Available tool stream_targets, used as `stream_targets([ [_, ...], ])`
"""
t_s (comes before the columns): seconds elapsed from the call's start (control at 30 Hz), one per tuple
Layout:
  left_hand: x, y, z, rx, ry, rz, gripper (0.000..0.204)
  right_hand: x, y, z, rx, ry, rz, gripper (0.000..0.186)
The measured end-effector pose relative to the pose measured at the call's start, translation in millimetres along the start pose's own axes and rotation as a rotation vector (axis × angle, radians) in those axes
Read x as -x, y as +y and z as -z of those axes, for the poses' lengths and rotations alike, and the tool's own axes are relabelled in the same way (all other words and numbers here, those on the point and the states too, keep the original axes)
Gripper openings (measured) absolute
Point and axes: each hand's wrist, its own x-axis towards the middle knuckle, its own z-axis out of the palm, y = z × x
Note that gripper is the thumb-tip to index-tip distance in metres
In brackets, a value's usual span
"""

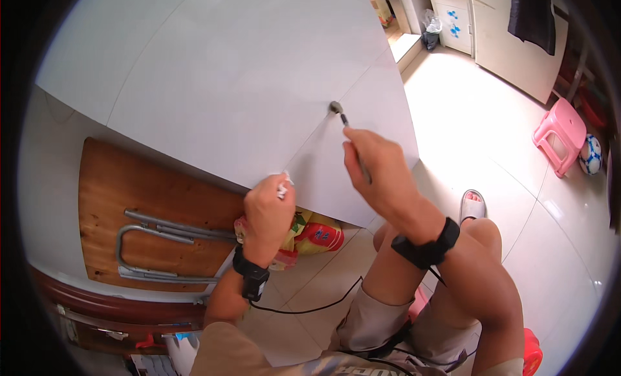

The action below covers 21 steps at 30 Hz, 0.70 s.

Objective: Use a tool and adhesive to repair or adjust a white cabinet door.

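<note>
White cabinet fills the upper left, its smooth face crossed by thin seams. Pale tiled floor spreads to the right, bright with glare. Wooden board stands below the cabinet at left, folded grey metal legs lying against it. Pink stool on the floor at far right. Red and yellow bag sits low, partly under the cabinet's edge and behind the left wrist.

Right hand in front of the cabinet, black band at its wrist. Fingers closed around the handle of a thin tool; none stretched out. Left hand lower, by the cabinet's near edge; contact with it cannot be told. Its fingers are curled tight on something white. Blue and white ball just beside the stool.

Tool points up and left from the right fist, its rounded dark head at a seam, seemingly against the surface. White wad pokes out between the left fingers, crumpled, mostly hidden.
</note>
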Motion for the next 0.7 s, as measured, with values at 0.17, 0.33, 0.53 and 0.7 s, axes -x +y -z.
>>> stream_targets([
  [0.17, -1.3, 7.6, 4.6, 0.032, 0.164, 0.096, 0.011, 10.7, -24.7, -12.6, -0.159, -0.146, 0.06, 0.027],
  [0.33, 30.3, -2.2, -20.8, 0.09, 0.1, 0.135, 0.014, 11.7, -12.2, -9.4, -0.092, -0.156, 0.08, 0.032],
  [0.53, 33.6, 2.6, -10.1, 0.098, 0.195, 0.217, 0.014, 26.6, -26.3, -28.3, -0.196, -0.23, 0.046, 0.02],
  [0.7, 36.5, -7.7, -11.0, 0.085, 0.293, 0.241, 0.013, 32.2, -18.5, -24.4, -0.034, -0.212, -0.065, 0.014],
])
